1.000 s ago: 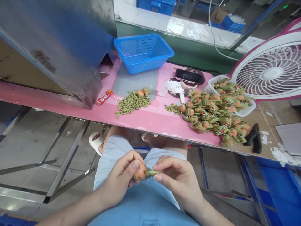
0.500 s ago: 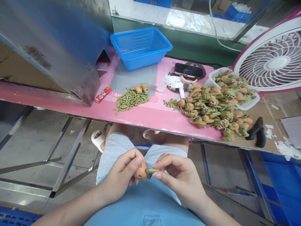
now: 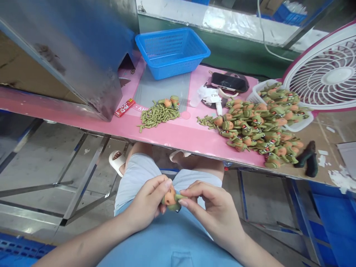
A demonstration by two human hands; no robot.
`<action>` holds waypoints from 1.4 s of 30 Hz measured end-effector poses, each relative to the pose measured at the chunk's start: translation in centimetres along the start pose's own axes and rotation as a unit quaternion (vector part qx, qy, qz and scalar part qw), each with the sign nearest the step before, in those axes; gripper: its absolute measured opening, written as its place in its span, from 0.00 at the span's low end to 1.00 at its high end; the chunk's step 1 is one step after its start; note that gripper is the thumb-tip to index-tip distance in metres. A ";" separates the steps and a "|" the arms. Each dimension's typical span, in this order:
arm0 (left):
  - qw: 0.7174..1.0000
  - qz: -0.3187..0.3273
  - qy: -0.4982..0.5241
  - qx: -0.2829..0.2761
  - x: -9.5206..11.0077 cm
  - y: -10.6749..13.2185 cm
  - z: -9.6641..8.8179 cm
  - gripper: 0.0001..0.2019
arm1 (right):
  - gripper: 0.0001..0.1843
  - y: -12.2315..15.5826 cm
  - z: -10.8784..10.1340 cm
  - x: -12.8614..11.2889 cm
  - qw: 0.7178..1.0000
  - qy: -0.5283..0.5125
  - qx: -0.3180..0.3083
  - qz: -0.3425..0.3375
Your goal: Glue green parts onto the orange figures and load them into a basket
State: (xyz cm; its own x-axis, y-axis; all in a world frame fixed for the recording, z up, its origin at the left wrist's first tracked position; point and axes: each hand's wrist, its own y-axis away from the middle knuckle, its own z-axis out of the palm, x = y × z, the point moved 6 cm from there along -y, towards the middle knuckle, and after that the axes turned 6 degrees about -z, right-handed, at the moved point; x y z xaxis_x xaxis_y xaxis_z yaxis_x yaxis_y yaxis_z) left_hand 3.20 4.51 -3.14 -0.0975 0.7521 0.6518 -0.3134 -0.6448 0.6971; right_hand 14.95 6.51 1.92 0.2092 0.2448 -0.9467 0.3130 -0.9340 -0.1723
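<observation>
Above my lap, my left hand (image 3: 154, 196) is closed around a small orange-and-green toy figure (image 3: 169, 197) with dark holes in its orange side. My right hand (image 3: 210, 209) pinches a small green piece (image 3: 180, 197) between thumb and fingertips, and its inner end touches the figure. Whether that piece is seated in the figure I cannot tell. On the pink table lies a heap of loose green pieces (image 3: 158, 115), with two more figures (image 3: 170, 101) at its back edge. To the right is a large pile of similar figures (image 3: 256, 128), with a few green pieces (image 3: 206, 121) beside it.
A blue basket (image 3: 172, 55) stands at the back of the table. A metal cabinet (image 3: 83, 55) is on the left, near a red packet (image 3: 125, 107). At the right are a phone (image 3: 229, 81), a white basket (image 3: 299, 124), a fan (image 3: 330, 74) and two dark objects (image 3: 307, 159).
The figure has turned slightly in my left hand, showing more of its holes. My right fingers stay pinched at the green piece. The camera view has shifted a little.
</observation>
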 end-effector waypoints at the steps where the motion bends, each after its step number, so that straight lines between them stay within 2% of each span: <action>1: 1.000 -0.007 0.010 -0.002 -0.2 -0.1 0.0 0.23 | 0.03 0.1 0.0 0.0 1.000 0.006 -0.002 -0.003; 7: 0.999 -0.021 0.044 -0.002 -1.1 -0.5 0.0 0.23 | 0.02 0.3 0.2 -0.1 0.999 0.032 -0.007 -0.018; 11: 1.000 0.006 0.016 0.002 -0.2 -0.2 -0.2 0.23 | 0.01 0.0 0.0 -0.6 0.996 0.068 -0.029 -0.051; 15: 0.996 0.075 -0.043 0.000 1.3 0.2 -0.6 0.21 | 0.19 -0.4 -0.9 -0.7 0.990 0.116 -0.018 -0.073; 16: 0.996 0.079 -0.049 -0.003 1.5 0.3 -0.7 0.21 | 0.20 -0.5 -1.1 -0.6 0.990 0.119 -0.014 -0.068; 20: 0.996 0.063 -0.059 -0.019 1.6 0.4 -0.6 0.20 | 0.07 -0.9 -0.8 -0.1 0.991 0.110 -0.056 -0.054; 24: 0.992 0.088 -0.086 -0.036 2.2 0.3 0.1 0.17 | 0.17 -1.0 0.5 0.2 0.984 0.104 -0.140 -0.037; 28: 0.985 0.127 -0.112 -0.009 2.5 -0.1 0.1 0.17 | 0.17 -0.5 1.5 0.2 0.979 0.061 -0.192 -0.010; 32: 0.984 0.137 -0.117 -0.001 2.5 -0.4 0.2 0.16 | 0.17 -0.1 1.9 0.2 0.979 0.033 -0.200 0.013; 38: 0.977 0.155 -0.144 0.033 2.3 -0.4 0.2 0.16 | 0.15 0.4 2.4 0.4 0.979 0.064 -0.190 0.035; 42: 0.979 0.146 -0.136 0.034 2.1 -0.7 0.3 0.16 | 0.14 0.7 2.5 0.5 0.975 0.095 -0.196 0.038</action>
State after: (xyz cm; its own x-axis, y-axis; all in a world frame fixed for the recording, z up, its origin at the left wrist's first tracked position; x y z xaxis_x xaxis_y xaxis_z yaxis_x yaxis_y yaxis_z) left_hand 3.48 6.48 -2.15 0.0837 0.4754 0.8757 -0.2451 -0.8420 0.4806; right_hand 12.99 5.38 0.62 0.4009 0.2577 -0.8791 0.6122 -0.7893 0.0478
